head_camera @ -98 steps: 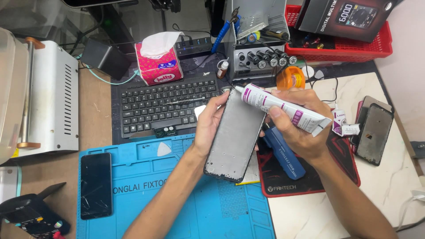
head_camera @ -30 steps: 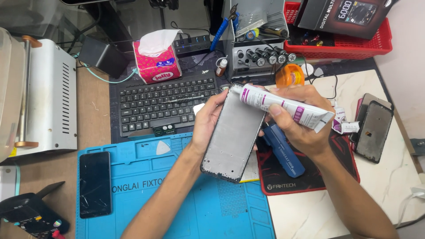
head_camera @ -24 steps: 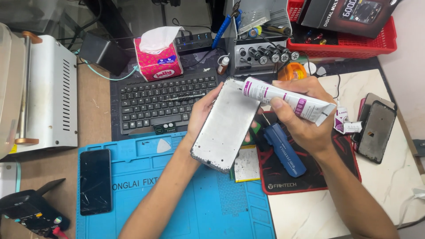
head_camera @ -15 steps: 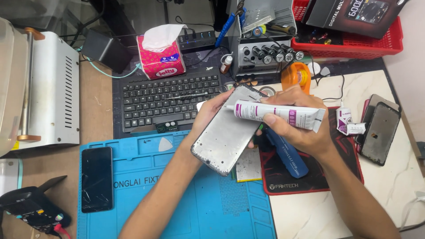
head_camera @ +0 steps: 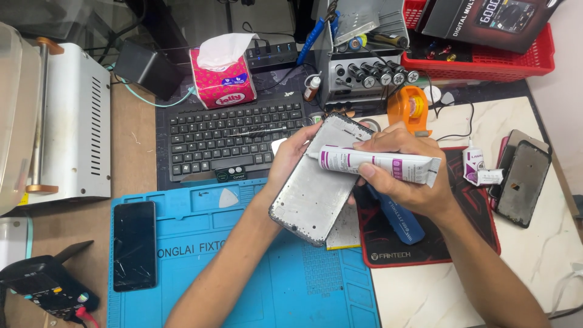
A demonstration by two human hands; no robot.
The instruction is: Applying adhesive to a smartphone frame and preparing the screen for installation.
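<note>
My left hand (head_camera: 290, 159) grips a grey metal phone frame (head_camera: 316, 185) by its left edge and tilts it above the blue work mat (head_camera: 200, 243). In my right hand (head_camera: 404, 182) lies a white tube with purple print (head_camera: 379, 163), held almost level, its tip resting at the upper left part of the frame. The lower corner of the frame hangs over the mat beside a small yellowish sheet (head_camera: 345, 229).
A black keyboard (head_camera: 225, 140) and a pink tissue box (head_camera: 218, 76) sit behind the hands. On the mat lies a dark phone screen (head_camera: 133, 245). Also nearby: blue tool (head_camera: 398, 218) on a black-red pad, orange tape dispenser (head_camera: 413, 106), phone parts (head_camera: 523, 182), small bottle (head_camera: 473, 164), white machine (head_camera: 61, 133).
The tube has swung from pointing up-left to nearly level, its tip brought down to the frame's upper part. The frame has tilted further and shifted slightly left.
</note>
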